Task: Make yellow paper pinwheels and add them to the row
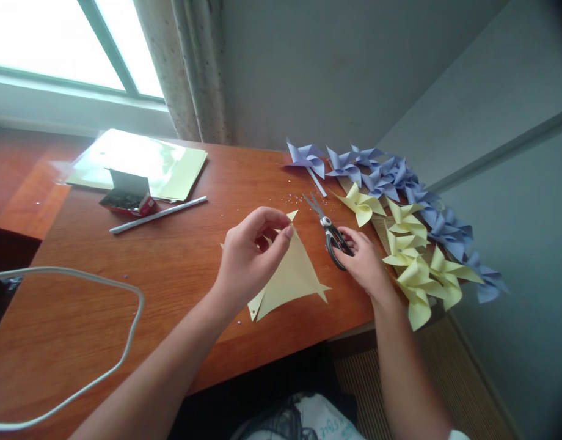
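Observation:
My left hand (251,253) pinches the upper corners of a pale yellow cut paper square (292,278), which lies partly folded on the wooden desk (171,263). At the handles of grey-and-black scissors (329,232), my right hand (366,260) rests with its fingers on the loops. The scissors lie on the desk, blades slightly apart and pointing away from me. Just right of that hand sit several yellow paper pinwheels (413,256).
Several blue paper pinwheels (391,177) line the desk's right edge by the wall. A stack of yellow-green sheets (171,168), a small red box (127,195) and a thin white stick (159,214) lie at the back left. A white cable (102,373) loops near the front left. Small beads scatter mid-desk.

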